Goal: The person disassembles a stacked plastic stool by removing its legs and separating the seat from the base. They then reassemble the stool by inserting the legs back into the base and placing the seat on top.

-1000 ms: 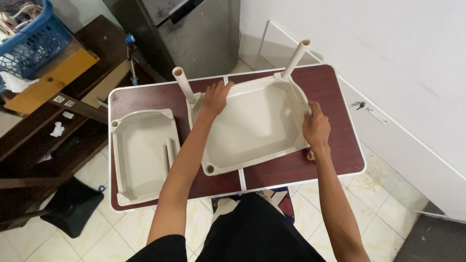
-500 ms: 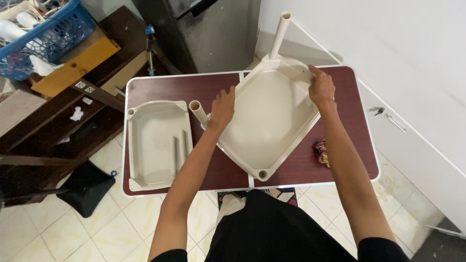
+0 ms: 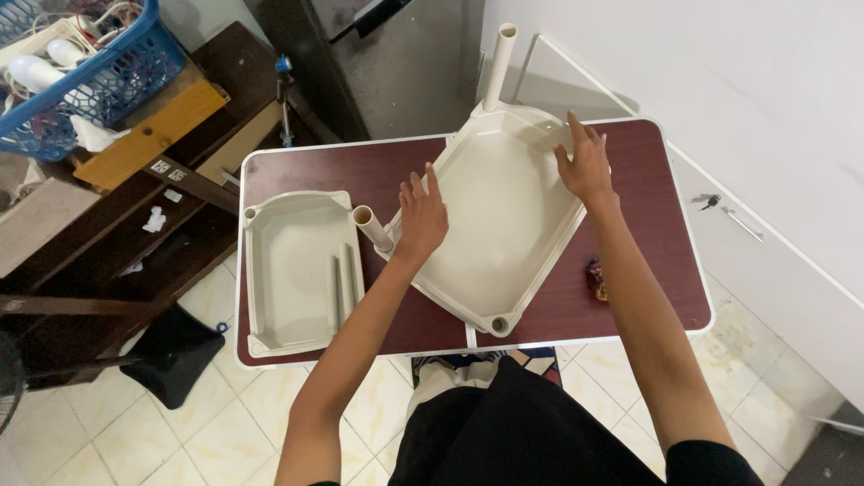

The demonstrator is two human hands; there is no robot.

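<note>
Left hand [image 3: 420,216] and right hand [image 3: 583,163], fingers spread, over large cream plastic tray [image 3: 498,225] with two upright tubes; smaller cream tray [image 3: 292,270] left.

The blue basket [image 3: 85,76] runs off the frame's upper left. Right of centre, the small dark object [image 3: 596,279] on the table [image 3: 315,171] is too small to identify, possibly a wrapper.

Both bare arms are stretched forward from the body, elbows slightly bent. The left hand [image 3: 421,216] is held palm down with the fingers spread and extended, the wrist nearly straight. The right hand [image 3: 583,162] is raised farther forward, its fingers splayed open and pointing away, nothing being gripped. The two hands are kept well apart
</note>
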